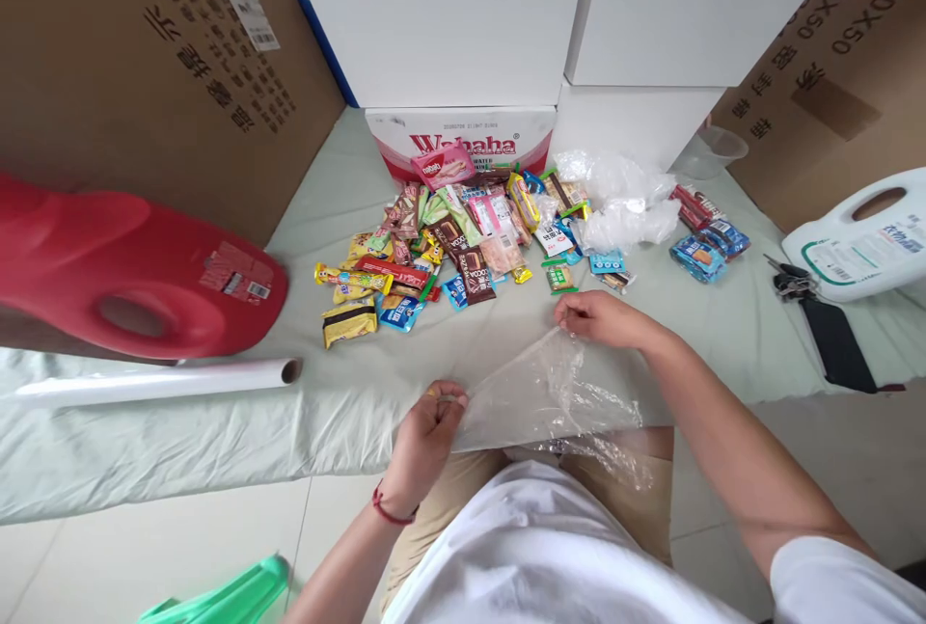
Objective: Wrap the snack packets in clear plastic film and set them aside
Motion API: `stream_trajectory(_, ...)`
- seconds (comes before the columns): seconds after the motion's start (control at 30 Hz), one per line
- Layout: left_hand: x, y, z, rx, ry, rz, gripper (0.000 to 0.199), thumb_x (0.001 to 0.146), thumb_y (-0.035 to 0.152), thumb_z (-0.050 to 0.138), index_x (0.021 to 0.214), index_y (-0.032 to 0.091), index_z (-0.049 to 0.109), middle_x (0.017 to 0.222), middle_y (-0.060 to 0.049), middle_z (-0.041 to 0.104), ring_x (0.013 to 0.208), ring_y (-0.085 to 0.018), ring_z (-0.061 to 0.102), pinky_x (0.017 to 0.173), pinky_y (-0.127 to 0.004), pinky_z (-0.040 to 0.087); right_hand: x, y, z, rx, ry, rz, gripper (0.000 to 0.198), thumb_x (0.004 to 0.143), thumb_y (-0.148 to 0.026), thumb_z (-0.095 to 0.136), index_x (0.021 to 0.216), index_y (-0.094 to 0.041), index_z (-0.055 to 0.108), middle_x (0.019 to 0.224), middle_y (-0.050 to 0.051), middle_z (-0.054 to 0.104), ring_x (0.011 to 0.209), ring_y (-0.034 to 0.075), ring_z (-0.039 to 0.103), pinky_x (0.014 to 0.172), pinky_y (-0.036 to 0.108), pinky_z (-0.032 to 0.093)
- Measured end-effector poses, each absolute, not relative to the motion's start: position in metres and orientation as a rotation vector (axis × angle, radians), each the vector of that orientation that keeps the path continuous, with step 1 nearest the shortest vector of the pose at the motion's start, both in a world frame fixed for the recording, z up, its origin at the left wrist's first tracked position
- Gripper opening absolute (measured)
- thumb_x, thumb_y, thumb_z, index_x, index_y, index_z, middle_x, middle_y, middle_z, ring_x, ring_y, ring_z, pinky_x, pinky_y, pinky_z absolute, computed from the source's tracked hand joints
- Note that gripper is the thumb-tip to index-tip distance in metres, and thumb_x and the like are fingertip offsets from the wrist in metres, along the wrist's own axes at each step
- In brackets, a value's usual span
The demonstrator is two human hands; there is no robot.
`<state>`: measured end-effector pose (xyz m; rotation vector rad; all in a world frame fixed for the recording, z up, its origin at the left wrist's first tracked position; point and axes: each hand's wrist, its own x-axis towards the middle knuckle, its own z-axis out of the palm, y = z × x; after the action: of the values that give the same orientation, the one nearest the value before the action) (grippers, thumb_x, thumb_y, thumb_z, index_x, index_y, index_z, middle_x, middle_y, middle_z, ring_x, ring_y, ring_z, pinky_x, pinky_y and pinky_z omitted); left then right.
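A clear plastic bag (535, 388) is stretched between my two hands over the table's front edge, its loose end drooping toward my lap. My left hand (434, 421), with a red cord at the wrist, pinches the bag's near left corner. At the other corner, farther right and closer to the snacks, my right hand (597, 317) grips the edge between thumb and fingers. Just beyond the hands lies a heap of wrapped snacks (474, 267), among them brown cocoa packets, a pink nabati pack (444, 166) and yellow packets (350, 321). The bag looks flat.
Crumpled clear bags (629, 209) lie right of the heap, near blue snack packets (698, 257). A red jug (180, 306) and a white roll (159, 381) are at left. On the right are a white jug (860, 238), keys (792, 282) and a phone (839, 344). Cartons stand behind.
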<state>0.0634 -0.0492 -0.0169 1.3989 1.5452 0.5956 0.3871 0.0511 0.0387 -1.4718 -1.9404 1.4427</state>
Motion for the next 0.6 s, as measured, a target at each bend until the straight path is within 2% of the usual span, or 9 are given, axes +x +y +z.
stream_trajectory(0.07, 0.056, -0.060, -0.026, 1.743, 1.757, 0.615, 0.029, 0.098, 0.044, 0.052, 0.105, 0.020, 0.066, 0.064, 0.001, 0.059, 0.051, -0.015, 0.050, 0.056, -0.027, 0.038, 0.374, 0.071, 0.030, -1.453, -2.089, 1.389, 0.013, 0.081, -0.020, 0.057, 0.089, -0.018, 0.067, 0.073, -0.001, 0.064, 0.063, 0.014, 0.054, 0.060, 0.024, 0.039)
stream_trajectory(0.13, 0.055, -0.070, -0.033, 2.172, 1.914, 0.677, 0.024, 0.098, 0.031, 0.057, 0.116, 0.022, 0.070, 0.086, -0.008, 0.073, 0.074, -0.021, 0.067, 0.075, -0.034, 0.048, 0.355, 0.086, 0.024, -1.399, -2.215, 1.370, 0.017, 0.081, -0.017, 0.055, 0.091, -0.017, 0.069, 0.075, 0.000, 0.066, 0.065, 0.014, 0.055, 0.063, 0.024, 0.039)
stream_trajectory(0.17, 0.056, -0.073, -0.036, 2.390, 1.914, 0.712, 0.028, 0.097, 0.024, 0.058, 0.122, 0.025, 0.070, 0.099, -0.010, 0.076, 0.091, -0.025, 0.071, 0.088, -0.040, 0.049, 0.345, 0.091, 0.022, -1.357, -2.269, 1.362, 0.018, 0.082, -0.016, 0.055, 0.092, -0.017, 0.070, 0.076, 0.000, 0.067, 0.066, 0.014, 0.056, 0.064, 0.024, 0.039)
stream_trajectory(0.2, 0.057, -0.074, -0.038, 2.598, 1.838, 0.728, 0.035, 0.097, 0.019, 0.058, 0.128, 0.029, 0.069, 0.112, -0.011, 0.076, 0.108, -0.028, 0.070, 0.103, -0.047, 0.044, 0.335, 0.096, 0.020, -1.309, -2.310, 1.346, 0.019, 0.083, -0.016, 0.055, 0.093, -0.017, 0.071, 0.077, 0.000, 0.068, 0.068, 0.014, 0.056, 0.066, 0.024, 0.039)
stream_trajectory(0.27, 0.061, -0.071, -0.037, 2.914, 1.515, 0.647, 0.049, 0.097, 0.014, 0.055, 0.139, 0.037, 0.064, 0.134, -0.008, 0.072, 0.133, -0.029, 0.059, 0.123, -0.055, 0.022, 0.319, 0.103, 0.020, -1.231, -2.335, 1.306, 0.019, 0.086, -0.016, 0.055, 0.094, -0.017, 0.072, 0.082, 0.001, 0.070, 0.072, 0.014, 0.058, 0.070, 0.024, 0.041)
stream_trajectory(0.33, 0.063, -0.063, -0.034, 3.053, 1.168, 0.468, 0.051, 0.100, 0.016, 0.051, 0.146, 0.036, 0.058, 0.147, -0.004, 0.065, 0.144, -0.025, 0.050, 0.129, -0.052, 0.009, 0.311, 0.107, 0.022, -1.233, -2.278, 1.213, 0.019, 0.088, -0.018, 0.057, 0.098, -0.017, 0.072, 0.091, 0.002, 0.072, 0.077, 0.014, 0.059, 0.074, 0.025, 0.042)
stream_trajectory(0.43, 0.065, -0.048, -0.026, 3.083, 0.897, 0.263, 0.047, 0.103, 0.021, 0.047, 0.149, 0.030, 0.056, 0.153, -0.004, 0.060, 0.149, -0.022, 0.045, 0.131, -0.049, 0.010, 0.315, 0.100, 0.032, -1.406, -2.128, 0.909, 0.020, 0.094, -0.026, 0.056, 0.102, -0.016, 0.071, 0.098, 0.006, 0.071, 0.082, 0.016, 0.059, 0.075, 0.026, 0.042)
stream_trajectory(0.5, 0.066, -0.042, -0.023, 3.075, 0.865, 0.180, 0.048, 0.103, 0.024, 0.048, 0.151, 0.032, 0.053, 0.156, -0.004, 0.057, 0.150, -0.024, 0.044, 0.131, -0.053, 0.012, 0.323, 0.084, 0.041, -1.611, -2.076, 0.763, 0.033, 0.101, -0.040, 0.050, 0.092, -0.017, 0.071, 0.086, 0.006, 0.070, 0.077, 0.018, 0.059, 0.069, 0.027, 0.038)
stream_trajectory(0.6, 0.070, -0.040, -0.024, 3.049, 0.921, 0.082, 0.055, 0.102, 0.028, 0.052, 0.155, 0.043, 0.046, 0.162, -0.003, 0.049, 0.150, -0.033, 0.043, 0.126, -0.067, 0.012, 0.328, 0.049, 0.050, -1.894, -2.198, 0.836, 0.060, 0.102, -0.063, 0.042, 0.071, -0.020, 0.068, 0.066, 0.007, 0.065, 0.066, 0.020, 0.058, 0.061, 0.030, 0.031)
